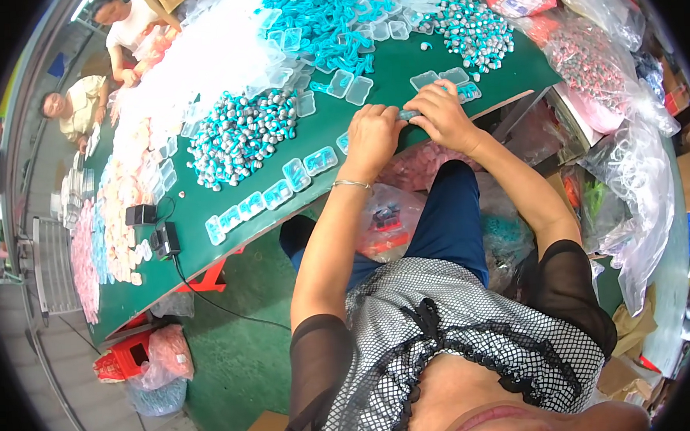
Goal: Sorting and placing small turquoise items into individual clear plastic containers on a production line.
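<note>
Near the table's front edge, my left hand [375, 140] and my right hand [443, 117] come together, fingers closed, on a small clear plastic case [408, 114] with teal showing in it. Fingers cover most of this case. Just beyond my right hand lies an open clear case [469, 91] with teal pieces inside. Two clear case halves [424, 79] sit beside it. To the left of my left hand, a row of filled clear cases [277, 192] follows the edge. A heap of small rounded teal-and-grey pieces [243, 135] lies behind that row.
Teal cords [327, 29] and clear cases pile up at the green table's [399, 60] far side. More teal-and-grey pieces [476, 33] lie far right. Bulging plastic bags [594, 62] crowd the right. A black cable [225, 314] hangs off the table. Two people sit far left.
</note>
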`<state>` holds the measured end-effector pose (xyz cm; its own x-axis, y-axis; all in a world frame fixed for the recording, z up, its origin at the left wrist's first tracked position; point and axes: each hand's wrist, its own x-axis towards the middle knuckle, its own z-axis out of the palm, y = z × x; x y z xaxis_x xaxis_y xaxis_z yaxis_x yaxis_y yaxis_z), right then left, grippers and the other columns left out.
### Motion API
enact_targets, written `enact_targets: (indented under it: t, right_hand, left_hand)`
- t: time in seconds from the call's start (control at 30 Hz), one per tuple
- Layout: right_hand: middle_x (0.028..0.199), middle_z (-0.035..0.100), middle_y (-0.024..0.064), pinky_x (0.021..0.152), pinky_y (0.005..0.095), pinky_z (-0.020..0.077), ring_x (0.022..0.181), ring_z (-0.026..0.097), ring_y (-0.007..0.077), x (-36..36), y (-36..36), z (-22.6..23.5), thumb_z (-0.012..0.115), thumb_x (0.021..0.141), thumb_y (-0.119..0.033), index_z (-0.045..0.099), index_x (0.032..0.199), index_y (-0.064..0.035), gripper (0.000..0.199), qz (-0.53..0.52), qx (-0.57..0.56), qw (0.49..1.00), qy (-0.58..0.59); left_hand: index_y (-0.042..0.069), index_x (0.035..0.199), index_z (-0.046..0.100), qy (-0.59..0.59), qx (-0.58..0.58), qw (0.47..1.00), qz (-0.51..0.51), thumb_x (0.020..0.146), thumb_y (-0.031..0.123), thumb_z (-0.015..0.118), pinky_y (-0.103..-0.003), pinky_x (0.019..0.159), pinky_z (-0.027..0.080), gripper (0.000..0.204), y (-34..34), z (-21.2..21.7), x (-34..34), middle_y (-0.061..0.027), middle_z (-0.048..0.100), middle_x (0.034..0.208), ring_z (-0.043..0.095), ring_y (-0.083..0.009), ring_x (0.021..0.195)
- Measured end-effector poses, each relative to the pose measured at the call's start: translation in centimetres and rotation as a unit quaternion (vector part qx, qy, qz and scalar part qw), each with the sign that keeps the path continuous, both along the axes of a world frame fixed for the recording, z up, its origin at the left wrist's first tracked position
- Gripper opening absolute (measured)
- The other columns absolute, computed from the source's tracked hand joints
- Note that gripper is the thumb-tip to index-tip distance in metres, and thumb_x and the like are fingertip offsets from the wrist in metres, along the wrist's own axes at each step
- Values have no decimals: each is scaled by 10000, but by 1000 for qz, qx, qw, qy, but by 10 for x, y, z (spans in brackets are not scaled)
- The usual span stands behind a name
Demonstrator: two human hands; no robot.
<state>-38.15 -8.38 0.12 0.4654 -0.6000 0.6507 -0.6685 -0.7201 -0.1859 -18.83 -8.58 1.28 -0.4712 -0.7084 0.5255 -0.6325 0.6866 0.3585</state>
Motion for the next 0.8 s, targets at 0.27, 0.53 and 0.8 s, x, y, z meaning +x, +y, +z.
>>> enact_targets:
  t: [0.27, 0.53, 0.8]
  right_hand:
    - [1026, 635, 6, 944, 421, 312, 1046, 550, 200, -28, -46, 14, 597, 832, -247, 645, 992, -182, 179, -72, 36, 997, -16]
    - [1092, 622, 4, 944, 515, 289, 1116, 498, 234, -49, -76, 18, 643, 809, -226, 692, 1009, -179, 210, -200, 177, 951, 158]
    - [983, 623, -3, 932, 544, 293, 1085, 517, 212, -43, -75, 21, 703, 744, -228, 692, 906, -174, 171, -208, 215, 943, 148]
  left_hand:
    - [86, 990, 647, -89, -117, 988, 43, 700, 192, 739, -405, 818, 429, 323, 13, 3, 31, -64, 622, 1023, 585, -254, 947]
    - [99, 1000, 636, -39, -104, 991, 70, 658, 298, 775, -404, 761, 404, 420, 12, 12, -20, -53, 621, 972, 573, -249, 914]
    - [89, 883, 604, -86, -77, 987, 108, 631, 353, 792, -397, 691, 384, 410, -16, -6, -73, -44, 600, 845, 578, -234, 812]
